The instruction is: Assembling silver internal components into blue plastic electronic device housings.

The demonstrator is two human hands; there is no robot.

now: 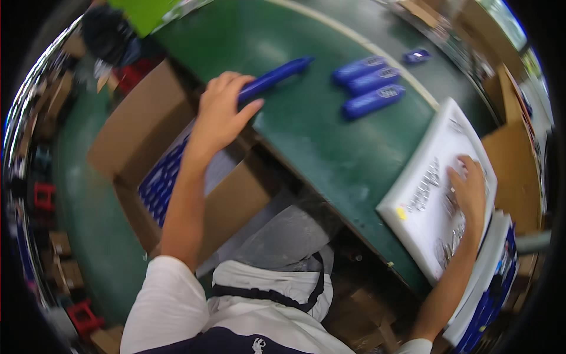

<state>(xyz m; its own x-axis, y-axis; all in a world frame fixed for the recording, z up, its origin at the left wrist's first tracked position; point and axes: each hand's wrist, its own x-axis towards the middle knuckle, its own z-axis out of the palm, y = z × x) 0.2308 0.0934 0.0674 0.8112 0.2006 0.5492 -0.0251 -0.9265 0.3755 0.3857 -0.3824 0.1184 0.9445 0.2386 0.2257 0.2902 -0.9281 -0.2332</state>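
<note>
Head camera view showed a person at a green tabletop (330, 156), the left hand (221, 112) stretched over the table's near edge with fingers gripping the close end of a slim blue tube (276, 78). The tube slanted away above the tabletop, its tapered tip pointing to the upper right. Beyond it, three blue cylinders (375, 101), each marked with a pale oval label, lay side by side. Farther off, near the pale line running along the green surface, sat a small blue item (417, 56).

At right, the right hand (470, 192) reached over a white tray (421, 236) scattered with small metal parts (425, 186); its fingers were bent, and whether they held a part could not be told. A yellow sticker (402, 212) marked the tray's near left corner. Just beside the tray, toward the lower right, stood blue-and-white stacked goods (495, 295), their details blurred.

Below the left forearm, an open cardboard box (144, 127) held rows of blue-and-white pieces (158, 189), partly hidden by the arm.
</note>
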